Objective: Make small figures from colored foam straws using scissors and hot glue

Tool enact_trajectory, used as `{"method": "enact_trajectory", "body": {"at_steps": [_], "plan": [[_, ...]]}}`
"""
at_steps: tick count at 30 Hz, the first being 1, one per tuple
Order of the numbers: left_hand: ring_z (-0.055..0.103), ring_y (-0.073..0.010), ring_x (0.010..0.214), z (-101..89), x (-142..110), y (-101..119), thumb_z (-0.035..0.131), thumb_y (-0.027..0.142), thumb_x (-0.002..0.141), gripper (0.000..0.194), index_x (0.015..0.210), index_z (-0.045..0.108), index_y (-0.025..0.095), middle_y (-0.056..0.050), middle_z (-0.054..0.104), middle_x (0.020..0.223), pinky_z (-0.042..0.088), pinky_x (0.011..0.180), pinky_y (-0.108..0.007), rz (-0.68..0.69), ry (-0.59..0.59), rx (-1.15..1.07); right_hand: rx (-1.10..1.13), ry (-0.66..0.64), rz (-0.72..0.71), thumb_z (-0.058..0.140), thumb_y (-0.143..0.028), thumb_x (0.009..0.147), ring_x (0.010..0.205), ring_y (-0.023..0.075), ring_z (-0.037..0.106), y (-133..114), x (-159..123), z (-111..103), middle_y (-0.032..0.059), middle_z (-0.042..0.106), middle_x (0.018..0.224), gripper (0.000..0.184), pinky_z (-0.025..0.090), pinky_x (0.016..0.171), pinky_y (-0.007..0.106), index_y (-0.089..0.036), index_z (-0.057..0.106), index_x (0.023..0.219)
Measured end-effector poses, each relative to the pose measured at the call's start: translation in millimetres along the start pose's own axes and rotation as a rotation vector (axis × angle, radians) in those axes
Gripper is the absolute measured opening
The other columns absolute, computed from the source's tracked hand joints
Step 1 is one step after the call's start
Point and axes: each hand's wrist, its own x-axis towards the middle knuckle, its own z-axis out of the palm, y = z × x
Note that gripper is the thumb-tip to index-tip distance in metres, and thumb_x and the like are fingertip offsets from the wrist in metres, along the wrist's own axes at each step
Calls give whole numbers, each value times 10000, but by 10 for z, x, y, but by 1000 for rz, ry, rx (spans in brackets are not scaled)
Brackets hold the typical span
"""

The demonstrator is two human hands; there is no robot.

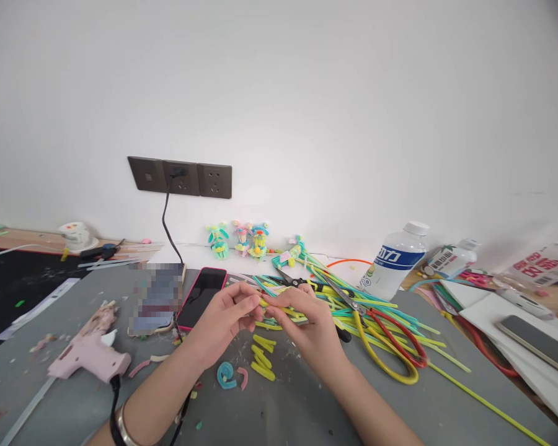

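My left hand [235, 313] and my right hand [307, 316] meet fingertip to fingertip above the grey mat. Both pinch a short piece of yellow pipe cleaner [264, 303], mostly hidden by the fingers. Below them lie several short folded yellow pipe-cleaner pieces [262, 365], a blue curled piece [225, 375] and a small pink curved one [243, 378]. Behind my hands spreads a loose pile of yellow, green and blue pipe cleaners [390, 319]. On its right side rest scissors with red and yellow handles [360, 310].
A pink glue gun [90, 359] with a black cord lies at left. Two phones [160, 300] lie behind my left arm. Small pipe-cleaner figures [250, 240] stand by the wall. A bottle [397, 260] stands at back right, near white boards [502, 334]. A cable hangs from the wall socket [180, 178].
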Motion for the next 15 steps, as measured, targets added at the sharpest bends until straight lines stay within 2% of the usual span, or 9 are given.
{"method": "enact_trajectory", "body": {"at_steps": [7, 11, 15], "plan": [[577, -113, 624, -32, 12, -3, 816, 359, 748, 233, 799, 705, 161, -17, 665, 663, 429, 533, -198, 56, 9, 83, 189, 0, 178, 664, -274, 899, 638, 189, 657, -9, 9, 10, 8, 764, 694, 112, 400, 724, 350, -233, 759, 857], [604, -135, 656, -17, 11, 10, 833, 337, 725, 223, 804, 720, 162, -33, 694, 703, 449, 555, -215, 93, 21, 119, 431, -40, 406, 717, -386, 841, 661, 206, 658, -1, 40, 6, 34, 742, 670, 191, 467, 690, 344, -211, 746, 770], [611, -140, 661, 4, -4, 38, 850, 340, 699, 233, 752, 708, 162, -34, 697, 705, 463, 569, -223, 87, -27, 111, 673, -153, 613, 744, -474, 793, 609, 165, 607, -2, 73, -10, 17, 681, 625, 305, 458, 605, 288, -192, 686, 693]]}}
